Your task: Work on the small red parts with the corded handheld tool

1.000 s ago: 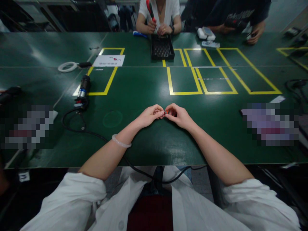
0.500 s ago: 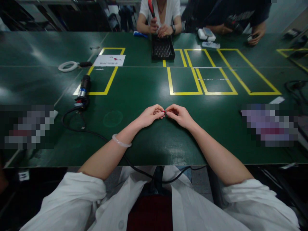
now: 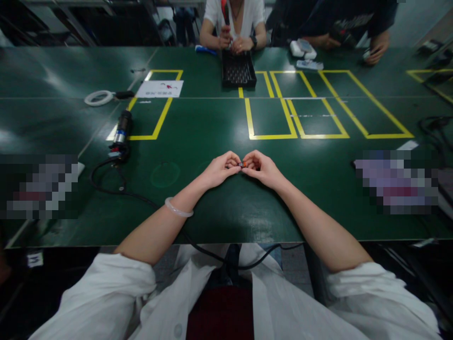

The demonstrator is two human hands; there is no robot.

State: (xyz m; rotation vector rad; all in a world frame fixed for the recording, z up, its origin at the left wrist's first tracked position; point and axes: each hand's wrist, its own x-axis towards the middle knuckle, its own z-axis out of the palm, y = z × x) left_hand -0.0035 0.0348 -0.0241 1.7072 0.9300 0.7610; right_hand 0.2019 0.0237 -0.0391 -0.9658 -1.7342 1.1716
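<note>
The step in hand looks like fine handling of one small piece (image 3: pixel 242 165) between the two hands, just above the bench (image 3: pixel 212 217) near the middle of the frame. The fingers of the left hand (image 3: pixel 218 172) are closed on its left end, and those of the right hand (image 3: pixel 264 171) are closed on its right end, thumbs nearest the camera. How firmly each grips I cannot tell, nor whether this is one part or two meeting – the fingertips hide too much.

I judge that the next move calls for a light, steady pinch on both sides, with the ends kept in line and only small turns of the fingertips.

The piece shows dark in the middle with orange toward the right hand. Its long axis seems to run left to right across the frame, close to level, from one set of fingertips to the other – which end is its front cannot be made out.

A corded black-and-silver tool (image 3: pixel 121 131) lies well apart at centre left, its upper end leaning slightly right, and a black tray (image 3: pixel 239 85) sits at upper centre
</note>
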